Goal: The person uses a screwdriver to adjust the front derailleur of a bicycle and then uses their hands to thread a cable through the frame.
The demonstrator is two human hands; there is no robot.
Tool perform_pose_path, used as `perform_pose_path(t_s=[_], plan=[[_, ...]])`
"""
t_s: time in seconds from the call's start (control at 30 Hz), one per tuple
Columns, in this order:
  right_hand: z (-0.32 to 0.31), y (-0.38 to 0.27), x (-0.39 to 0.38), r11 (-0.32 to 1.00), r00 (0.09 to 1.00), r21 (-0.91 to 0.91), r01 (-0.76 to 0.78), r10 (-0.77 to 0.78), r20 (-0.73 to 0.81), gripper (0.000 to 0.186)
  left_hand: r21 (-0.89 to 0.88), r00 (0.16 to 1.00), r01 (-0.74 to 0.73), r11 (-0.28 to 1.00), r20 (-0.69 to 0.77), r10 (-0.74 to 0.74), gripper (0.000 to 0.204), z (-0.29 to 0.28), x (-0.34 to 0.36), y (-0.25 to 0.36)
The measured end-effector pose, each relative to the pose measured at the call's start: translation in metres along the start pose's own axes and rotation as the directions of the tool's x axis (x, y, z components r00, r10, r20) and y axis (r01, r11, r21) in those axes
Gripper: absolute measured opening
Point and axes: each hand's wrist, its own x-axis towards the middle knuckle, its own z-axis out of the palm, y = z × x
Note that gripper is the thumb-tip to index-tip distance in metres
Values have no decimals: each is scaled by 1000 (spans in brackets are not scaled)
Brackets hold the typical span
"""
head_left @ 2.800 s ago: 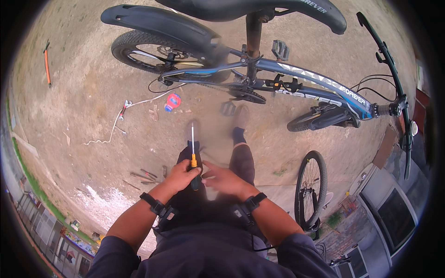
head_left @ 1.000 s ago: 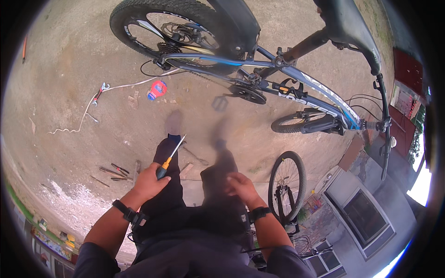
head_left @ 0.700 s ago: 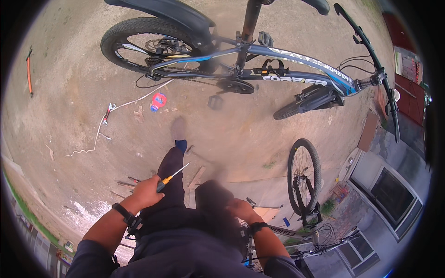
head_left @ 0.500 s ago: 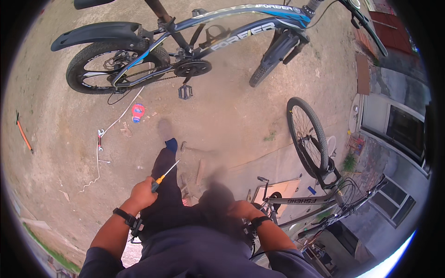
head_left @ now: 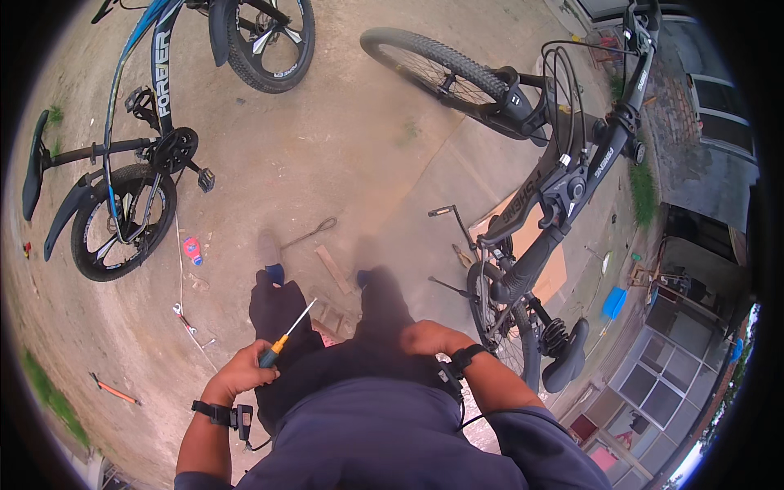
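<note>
My left hand (head_left: 243,367), at my left thigh, is closed round the yellow-and-teal handle of a screwdriver (head_left: 283,340). Its bare metal shaft points up and to the right, away from me, touching nothing but air over my dark trouser leg. My right hand (head_left: 430,337) is by my right thigh with the fingers curled in. Blur covers the knuckles, and whatever the fingers hold, if anything, is hidden. To the right of that hand stands a grey-black bicycle (head_left: 531,192), its rear wheel and saddle nearest to me. Both wrists carry black straps.
A blue-and-black bicycle (head_left: 163,90) stands far left. On the dirt lie a hammer-like tool (head_left: 308,233), a wooden strip (head_left: 333,269), a red-and-blue flat item (head_left: 193,251), a white cord (head_left: 180,269) and an orange-handled tool (head_left: 114,389). Cardboard (head_left: 551,273) lies under the near bicycle.
My view has swung to the right, bringing the grey-black bicycle closer and the blue one to the far left. Both my feet now show. The screwdriver stays in my left hand.
</note>
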Motion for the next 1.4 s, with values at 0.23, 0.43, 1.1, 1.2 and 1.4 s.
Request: perform_pose_path(t_s=[0.23,0.43,1.1,1.2,1.4], plan=[[58,1,-44,878,986,462,127,-164,39,23,492,981,-77,867,194,-22,51,22,41,40],[118,-47,-31,662,978,724,195,-184,-95,21,684,949,-237,690,315,15,51,5,59,9],[238,128,-70,402,927,874,272,-354,-126,23,856,959,-101,506,220,-180,53,217,101,30],[250,152,-73,335,915,903,268,-382,-130,22,869,954,-98,486,221,-203,53,257,109,50],[248,165,-41,259,878,930,260,-465,-116,21,828,941,-68,556,239,-240,47,259,148,63]])
